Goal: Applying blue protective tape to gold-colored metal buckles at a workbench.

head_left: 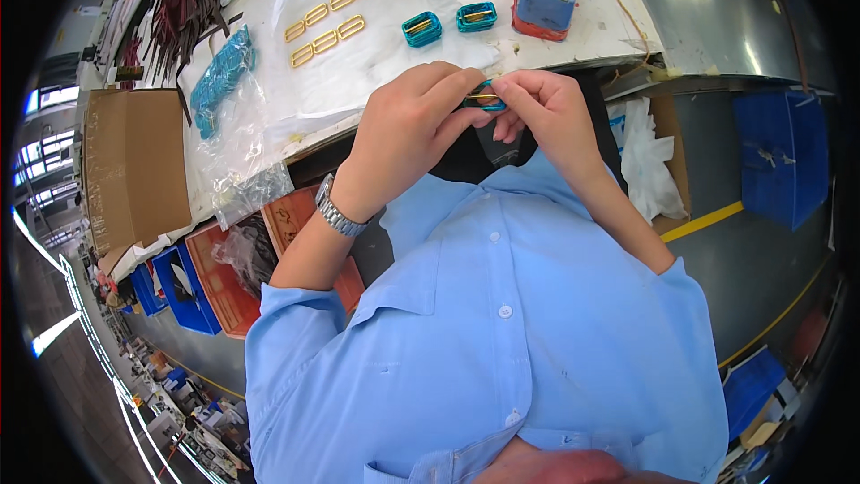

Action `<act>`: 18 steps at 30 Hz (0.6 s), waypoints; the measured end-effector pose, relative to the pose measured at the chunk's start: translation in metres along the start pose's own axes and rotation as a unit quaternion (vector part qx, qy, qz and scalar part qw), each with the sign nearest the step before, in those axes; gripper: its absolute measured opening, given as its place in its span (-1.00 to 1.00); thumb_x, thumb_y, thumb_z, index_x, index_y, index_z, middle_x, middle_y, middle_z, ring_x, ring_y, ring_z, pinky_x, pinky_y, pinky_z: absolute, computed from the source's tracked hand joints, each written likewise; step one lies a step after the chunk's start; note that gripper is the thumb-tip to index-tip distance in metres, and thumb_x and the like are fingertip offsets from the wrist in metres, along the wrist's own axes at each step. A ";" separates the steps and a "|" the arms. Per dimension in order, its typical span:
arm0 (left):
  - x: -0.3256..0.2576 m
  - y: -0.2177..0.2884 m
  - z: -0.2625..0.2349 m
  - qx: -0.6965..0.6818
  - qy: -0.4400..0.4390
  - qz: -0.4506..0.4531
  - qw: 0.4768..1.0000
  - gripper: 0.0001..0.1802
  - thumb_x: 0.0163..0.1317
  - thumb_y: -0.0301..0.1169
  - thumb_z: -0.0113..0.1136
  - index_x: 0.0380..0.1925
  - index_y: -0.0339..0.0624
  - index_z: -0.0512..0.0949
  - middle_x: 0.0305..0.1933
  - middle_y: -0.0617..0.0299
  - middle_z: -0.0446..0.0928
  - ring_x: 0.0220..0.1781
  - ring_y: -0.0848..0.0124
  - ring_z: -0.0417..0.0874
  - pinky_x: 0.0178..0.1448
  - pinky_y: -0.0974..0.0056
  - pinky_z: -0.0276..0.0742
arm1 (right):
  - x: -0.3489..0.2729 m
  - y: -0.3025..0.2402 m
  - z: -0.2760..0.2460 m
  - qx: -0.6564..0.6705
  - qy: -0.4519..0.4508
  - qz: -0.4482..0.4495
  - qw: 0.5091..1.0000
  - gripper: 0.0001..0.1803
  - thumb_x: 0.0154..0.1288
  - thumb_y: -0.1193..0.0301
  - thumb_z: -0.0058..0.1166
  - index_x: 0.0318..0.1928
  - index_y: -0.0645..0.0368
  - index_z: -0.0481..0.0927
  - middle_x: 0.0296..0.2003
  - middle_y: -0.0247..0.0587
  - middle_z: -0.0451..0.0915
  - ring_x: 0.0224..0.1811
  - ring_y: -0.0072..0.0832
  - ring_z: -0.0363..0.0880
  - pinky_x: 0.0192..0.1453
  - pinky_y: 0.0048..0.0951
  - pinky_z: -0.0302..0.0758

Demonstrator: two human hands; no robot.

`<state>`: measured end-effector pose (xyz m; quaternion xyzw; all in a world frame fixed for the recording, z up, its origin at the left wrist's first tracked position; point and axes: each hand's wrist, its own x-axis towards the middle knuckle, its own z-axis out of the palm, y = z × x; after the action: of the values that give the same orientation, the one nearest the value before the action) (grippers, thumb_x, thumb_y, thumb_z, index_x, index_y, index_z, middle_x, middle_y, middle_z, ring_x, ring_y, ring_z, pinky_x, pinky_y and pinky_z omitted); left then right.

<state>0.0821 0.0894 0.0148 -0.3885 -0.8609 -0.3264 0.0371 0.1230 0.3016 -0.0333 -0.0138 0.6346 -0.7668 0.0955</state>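
Between the fingers of both hands sits a small teal translucent buckle (pixel 489 108) with a gold-coloured metal piece in it. My left hand (pixel 403 130), with a metal watch on its wrist, pinches it from one side. My right hand (pixel 551 116) grips the other side, thumb and index finger together; fingers partly hide the buckle. Just beyond, two similar teal buckles (pixel 421 29) with gold pieces stand on the table. Farther left, several gold metal slider buckles (pixel 327 41) lie in two rows on a white sheet (pixel 340 81).
A clear bag of teal pieces (pixel 222 81) hangs over the table's left part, near a cardboard box (pixel 134 166). A blue tape dispenser (pixel 545 0) stands at the far right of the table. Orange crates (pixel 228 282) and a blue bin (pixel 184 287) stand below left.
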 end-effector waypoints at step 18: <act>0.035 -0.086 -0.017 0.229 0.036 -0.033 0.972 -0.69 0.29 -0.24 0.52 -0.05 -0.14 0.77 0.00 0.19 0.80 -0.04 0.15 0.81 0.01 0.13 0.73 | 0.029 0.004 0.004 0.033 -0.031 0.070 0.997 -0.59 0.68 0.32 0.06 0.32 0.33 0.63 -0.05 -0.10 0.84 -0.17 -0.54 0.78 -0.01 -0.50 0.72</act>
<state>-0.0052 0.0606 -0.0066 -0.3288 -0.9232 -0.1353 0.1457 0.0958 0.2927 -0.0391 0.0098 0.6051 -0.7780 0.1687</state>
